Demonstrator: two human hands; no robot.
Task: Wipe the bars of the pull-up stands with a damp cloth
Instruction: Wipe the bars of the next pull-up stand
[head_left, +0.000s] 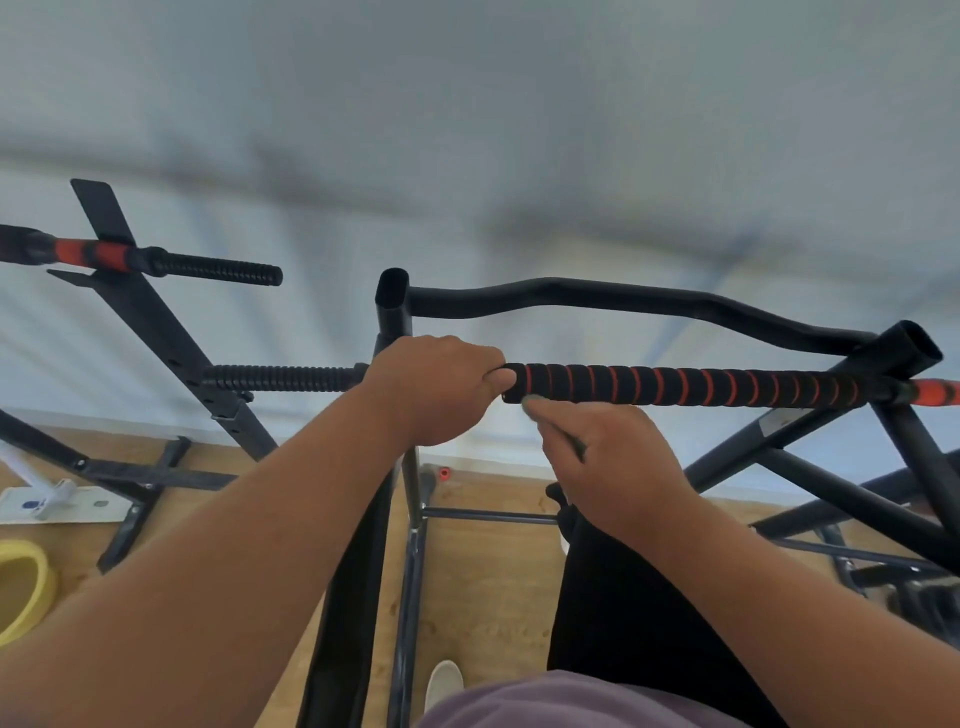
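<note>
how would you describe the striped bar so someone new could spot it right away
Start at the black pull-up stand in the middle. The striped bar runs right from the left hand, just above the right hand. Only it has thin red spiral stripes; the curved bar behind is plain black.

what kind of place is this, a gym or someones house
Probably a home workout room or small indoor gym; which one is unclear. Two pull-up stands stand side by side: one with a black-and-red foam grip bar, one with a ribbed black handle. The wooden floor and a pale wall suggest indoors.
</note>
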